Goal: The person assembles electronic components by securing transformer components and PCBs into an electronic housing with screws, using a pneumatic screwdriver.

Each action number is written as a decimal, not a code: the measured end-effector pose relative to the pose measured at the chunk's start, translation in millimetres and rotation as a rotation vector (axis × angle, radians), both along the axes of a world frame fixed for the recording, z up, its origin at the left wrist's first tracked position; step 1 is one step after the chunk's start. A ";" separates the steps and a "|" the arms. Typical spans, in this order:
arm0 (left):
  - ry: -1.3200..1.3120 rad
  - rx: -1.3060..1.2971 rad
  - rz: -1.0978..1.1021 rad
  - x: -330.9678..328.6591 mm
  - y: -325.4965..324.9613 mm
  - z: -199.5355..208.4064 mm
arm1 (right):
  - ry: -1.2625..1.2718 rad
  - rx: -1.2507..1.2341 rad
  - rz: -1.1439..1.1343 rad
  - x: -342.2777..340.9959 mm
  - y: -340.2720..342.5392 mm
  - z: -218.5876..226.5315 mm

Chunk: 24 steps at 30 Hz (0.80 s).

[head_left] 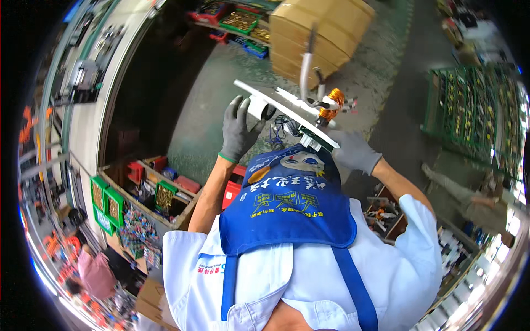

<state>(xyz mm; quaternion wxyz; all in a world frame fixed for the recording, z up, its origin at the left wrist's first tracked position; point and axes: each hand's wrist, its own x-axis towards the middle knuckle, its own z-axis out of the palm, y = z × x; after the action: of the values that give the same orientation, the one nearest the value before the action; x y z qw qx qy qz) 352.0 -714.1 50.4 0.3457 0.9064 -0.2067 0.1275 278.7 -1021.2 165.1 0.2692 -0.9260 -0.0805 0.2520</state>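
Note:
In front of my apron, I hold a tilted white panel (295,107) fitted with electrical parts. An orange-wound coil (331,105) stands on its far side, near white and black cable ends. A short white cylinder (257,107) with a dark end sticks out at the panel's left. My left hand (240,129), in a grey glove, curls its fingers and thumb around that cylinder. The gloved right hand (356,151) grips the panel's right corner, its fingertips partly hidden. Below that corner show a green circuit board (314,134) with white connectors and some loose dark wires (284,126).
A large cardboard box (314,38) stands ahead on the green floor. Small parts fill green bins (110,204) at the lower left and more bins (240,22) at the far side. A green rack (469,110) stands on the right. A person in pink (96,273) is at the lower left.

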 end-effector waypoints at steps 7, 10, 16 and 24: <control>0.015 0.168 0.317 15.7 137.7 -28.7 | 0.113 -0.030 0.612 159.6 143.7 18.0; 0.026 0.066 0.588 22.7 171.4 -22.2 | 0.148 0.038 0.717 217.4 193.6 -0.1; 0.359 -1.055 1.527 -28.3 288.8 -173.1 | 0.361 0.140 0.879 314.5 311.8 -6.2; 0.280 -1.338 0.808 90.1 306.1 -237.5 | 0.438 0.094 0.956 420.6 436.6 74.9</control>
<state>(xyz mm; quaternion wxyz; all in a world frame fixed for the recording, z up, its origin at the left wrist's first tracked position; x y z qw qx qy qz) 442.1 -408.1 -187.2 0.7667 0.5186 0.3042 0.2250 699.3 -584.6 240.0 0.1762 -0.6985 -0.4468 0.5305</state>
